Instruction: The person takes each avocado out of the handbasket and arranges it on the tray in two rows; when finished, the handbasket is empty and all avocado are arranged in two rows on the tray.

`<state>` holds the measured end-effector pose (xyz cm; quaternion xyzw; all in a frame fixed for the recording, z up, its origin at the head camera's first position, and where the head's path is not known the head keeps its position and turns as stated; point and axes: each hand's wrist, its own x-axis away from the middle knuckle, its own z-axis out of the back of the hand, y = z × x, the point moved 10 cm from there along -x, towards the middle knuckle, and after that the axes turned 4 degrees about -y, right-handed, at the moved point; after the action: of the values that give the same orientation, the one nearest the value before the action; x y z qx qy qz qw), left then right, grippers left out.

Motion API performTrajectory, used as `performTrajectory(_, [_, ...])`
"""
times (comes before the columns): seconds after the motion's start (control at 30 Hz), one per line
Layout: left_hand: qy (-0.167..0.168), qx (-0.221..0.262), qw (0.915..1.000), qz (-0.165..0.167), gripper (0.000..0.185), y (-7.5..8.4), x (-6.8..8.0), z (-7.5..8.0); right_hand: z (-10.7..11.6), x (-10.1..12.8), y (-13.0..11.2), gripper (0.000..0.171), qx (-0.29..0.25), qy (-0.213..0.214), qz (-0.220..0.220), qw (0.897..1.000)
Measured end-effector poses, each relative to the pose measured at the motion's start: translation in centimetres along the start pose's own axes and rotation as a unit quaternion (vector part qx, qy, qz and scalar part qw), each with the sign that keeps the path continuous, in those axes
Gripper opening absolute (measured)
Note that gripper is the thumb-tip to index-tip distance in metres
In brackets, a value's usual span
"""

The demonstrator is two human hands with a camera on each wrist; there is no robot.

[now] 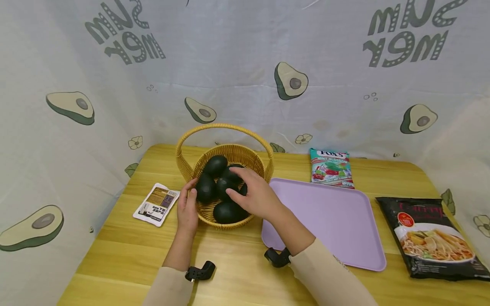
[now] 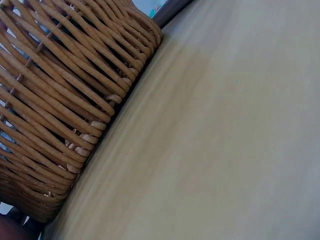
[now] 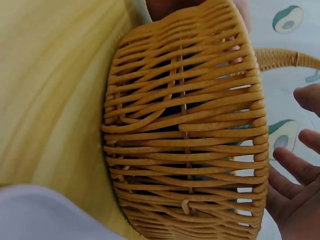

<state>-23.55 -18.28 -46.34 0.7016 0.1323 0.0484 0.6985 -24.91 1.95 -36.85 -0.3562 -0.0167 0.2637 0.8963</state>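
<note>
So there's a woven basket sitting on a wooden table, toward the back, with a tall hoop handle over it. It's loaded with dark green avocados, five or so that I can count. The person's left hand rests against the basket's left outer wall, fingers fairly straight along the weave, thumb near the rim, not really clutching anything. The right hand is over the basket from the right side, fingers spread and relaxed, lying on top of the avocados; it's touching them but I don't see it closed around any one. From the right wrist view those fingers look loose and apart next to the basket rim.

Right of the basket, just beside it, lies a lilac tray. Behind the tray is a bag of Fox's candy, and farther right of the tray a black noodle packet. Left of the basket there's a small white sachet.
</note>
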Motion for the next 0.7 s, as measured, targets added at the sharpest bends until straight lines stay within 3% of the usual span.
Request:
performTrajectory(0.3, [-0.003,0.003,0.9999,-0.017,0.040,0.1,0.1,0.1,-2.1,-2.2,1.2,0.064,-0.030,-0.039,-0.017,0.999])
performTrajectory(0.7, [-0.009,-0.004,0.9997,-0.023,0.041,0.1,0.1,0.0,-3.3,-2.6,2.8,0.065,-0.016,-0.052,-0.076,0.996])
